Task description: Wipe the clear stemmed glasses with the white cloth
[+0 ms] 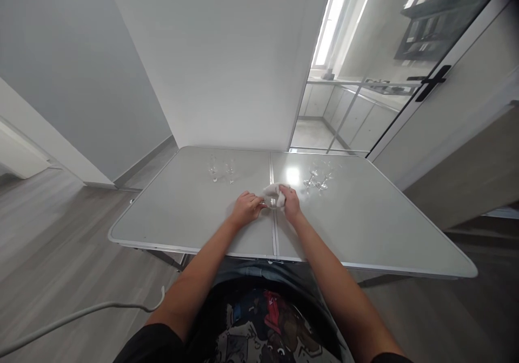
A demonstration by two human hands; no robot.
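Over the table's middle seam, my left hand (245,209) is closed on the stem end of a clear wine glass (271,203), held tilted on its side with the bowl toward the right. My right hand (290,203) grips a white cloth (272,189) that is wrapped around the rim of the bowl. Part of the glass is hidden by the cloth and my fingers.
On the folding table (170,211), two clear glasses (230,169) stand at the back left. Several stemmed glasses (323,182) are grouped at the back right. A white wall (227,65) rises behind the table, with a glass door (365,76) to the right.
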